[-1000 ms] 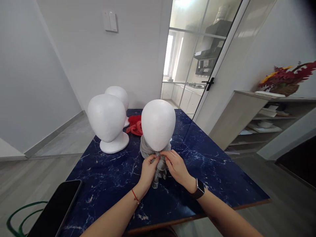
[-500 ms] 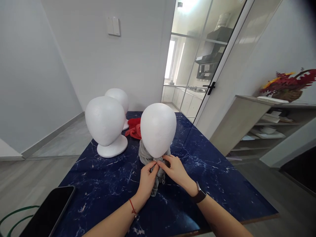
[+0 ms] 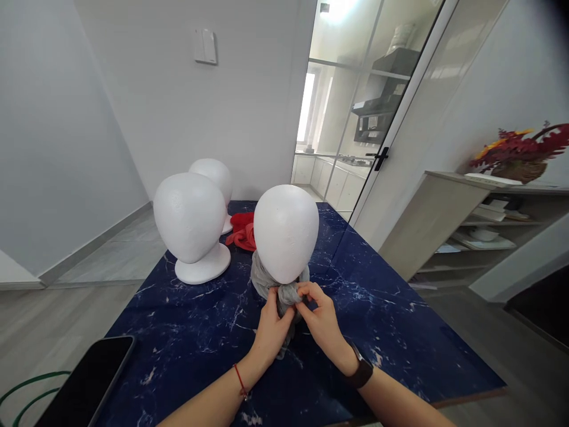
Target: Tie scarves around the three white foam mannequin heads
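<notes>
A grey scarf (image 3: 263, 276) is wrapped around the neck of a white foam mannequin head (image 3: 286, 232), with a bunched knot just under the chin. My left hand (image 3: 272, 325) pinches the knot from its left side, thumb and fingers closed on the cloth. On the right side, my right hand (image 3: 319, 315) grips the same knot between thumb and fingertips. The scarf's hanging end is partly hidden behind my hands. The foam head stands upright on the table, its base covered by the scarf.
Two more white foam heads, a near one (image 3: 190, 220) and a far one (image 3: 214, 175), stand at the left. Red cloth (image 3: 242, 230) lies behind the scarfed head. A phone (image 3: 86, 379) rests at the near-left edge of the dark blue marbled table (image 3: 186, 332).
The cloth under the chin now shows as a rounder, fuller knot. My left hand has shifted slightly right and lower, and my right hand's fingers have curled around the knot's side.
</notes>
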Demonstrator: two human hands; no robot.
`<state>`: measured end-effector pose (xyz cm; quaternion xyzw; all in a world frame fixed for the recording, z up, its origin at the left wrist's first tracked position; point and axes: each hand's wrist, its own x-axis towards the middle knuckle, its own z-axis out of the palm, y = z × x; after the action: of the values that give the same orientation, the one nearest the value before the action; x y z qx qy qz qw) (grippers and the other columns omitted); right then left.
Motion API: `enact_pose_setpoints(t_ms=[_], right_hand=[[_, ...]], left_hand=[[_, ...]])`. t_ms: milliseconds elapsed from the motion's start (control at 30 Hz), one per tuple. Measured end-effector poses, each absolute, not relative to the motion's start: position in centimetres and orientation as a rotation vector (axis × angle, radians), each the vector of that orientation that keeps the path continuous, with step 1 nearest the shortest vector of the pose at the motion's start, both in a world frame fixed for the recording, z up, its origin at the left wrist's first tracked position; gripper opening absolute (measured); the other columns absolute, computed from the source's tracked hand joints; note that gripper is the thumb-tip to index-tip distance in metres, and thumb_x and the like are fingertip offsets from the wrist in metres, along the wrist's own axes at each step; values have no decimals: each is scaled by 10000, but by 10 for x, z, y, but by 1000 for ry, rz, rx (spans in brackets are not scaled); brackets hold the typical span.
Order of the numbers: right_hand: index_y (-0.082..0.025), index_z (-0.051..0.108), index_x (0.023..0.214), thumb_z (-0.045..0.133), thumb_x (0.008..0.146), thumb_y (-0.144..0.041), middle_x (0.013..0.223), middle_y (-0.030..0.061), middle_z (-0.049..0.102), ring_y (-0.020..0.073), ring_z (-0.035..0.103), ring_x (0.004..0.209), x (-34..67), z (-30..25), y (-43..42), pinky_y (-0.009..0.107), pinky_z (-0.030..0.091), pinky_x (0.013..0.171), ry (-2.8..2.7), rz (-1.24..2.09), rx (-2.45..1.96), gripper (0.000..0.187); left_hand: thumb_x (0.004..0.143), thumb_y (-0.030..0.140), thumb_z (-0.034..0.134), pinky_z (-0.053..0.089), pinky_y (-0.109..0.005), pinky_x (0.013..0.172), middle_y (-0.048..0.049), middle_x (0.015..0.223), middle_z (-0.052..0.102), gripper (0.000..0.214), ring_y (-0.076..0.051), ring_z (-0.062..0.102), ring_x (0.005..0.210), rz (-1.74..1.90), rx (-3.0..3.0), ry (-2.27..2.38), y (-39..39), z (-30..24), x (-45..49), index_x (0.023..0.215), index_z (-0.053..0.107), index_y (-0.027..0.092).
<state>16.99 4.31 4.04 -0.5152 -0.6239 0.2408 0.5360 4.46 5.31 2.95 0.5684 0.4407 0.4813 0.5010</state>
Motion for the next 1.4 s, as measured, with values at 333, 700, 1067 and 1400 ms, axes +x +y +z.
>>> enact_pose_setpoints(t_ms=[333, 700, 1067, 1400], right_hand=[[-211, 491, 806, 542, 732, -132, 876, 19, 533, 162, 512, 821, 175, 37, 43, 278, 419, 740, -1601, 461, -1234, 119], [-209, 523, 950, 548, 819, -256, 884, 24, 576, 164, 551, 792, 173, 41, 39, 274, 435, 710, -1583, 450, -1322, 141], [-242, 396, 1034, 606, 802, -283, 926, 19, 480, 133, 524, 749, 178, 30, 39, 277, 452, 648, -1221, 367, -1027, 316], [-217, 501, 882, 552, 841, -287, 816, -10, 513, 126, 491, 742, 187, 41, 46, 254, 412, 703, -1245, 320, -1106, 96]], left_hand=[[786, 205, 528, 371, -319, 984, -72, 1141, 649, 344, -227, 562, 1081, 1221, 1378, 901, 54, 29, 45, 1116, 623, 179], [838, 205, 455, 364, -348, 1017, -76, 1266, 572, 430, -209, 514, 1175, 1120, 1582, 982, 54, 25, 42, 1267, 477, 190], [841, 338, 509, 399, -338, 949, -86, 1143, 625, 336, -210, 563, 1096, 1145, 1517, 1111, 56, 24, 41, 1143, 500, 191], [802, 345, 552, 421, -325, 908, -77, 1101, 646, 346, -206, 594, 1029, 1139, 1566, 1154, 58, 24, 35, 1110, 530, 189]])
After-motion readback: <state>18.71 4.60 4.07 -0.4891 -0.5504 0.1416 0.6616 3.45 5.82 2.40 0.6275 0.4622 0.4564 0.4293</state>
